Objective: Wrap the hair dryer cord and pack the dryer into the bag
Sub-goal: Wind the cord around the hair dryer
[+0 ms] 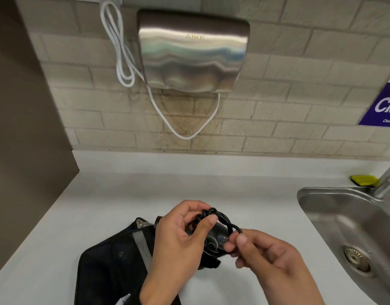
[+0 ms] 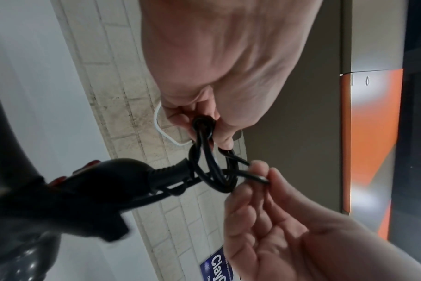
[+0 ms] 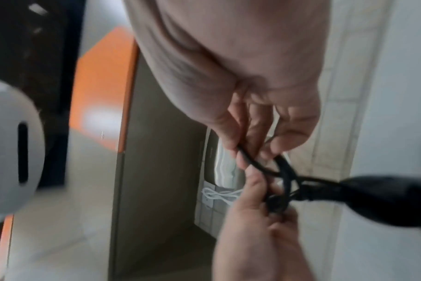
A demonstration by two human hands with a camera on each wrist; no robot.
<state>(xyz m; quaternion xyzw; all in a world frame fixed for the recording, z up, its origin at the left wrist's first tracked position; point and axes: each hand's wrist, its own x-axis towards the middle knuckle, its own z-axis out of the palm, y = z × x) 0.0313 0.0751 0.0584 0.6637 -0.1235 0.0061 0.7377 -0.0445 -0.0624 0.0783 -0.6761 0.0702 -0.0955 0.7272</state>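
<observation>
A black hair dryer hangs between both hands, just above an open black bag with a grey strap that lies on the white counter. Its black cord is gathered into loops. My left hand pinches the bunched top of the coil. My right hand pinches one loop of cord beside the dryer. In the left wrist view the left hand holds the bundle, the right hand pulls a loop, and the dryer handle shows red switches. The right wrist view shows the right hand on the cord.
A steel hand dryer with a white cable hangs on the brick wall behind. A steel sink, tap and yellow-green sponge are at the right. A brown panel bounds the counter's left side.
</observation>
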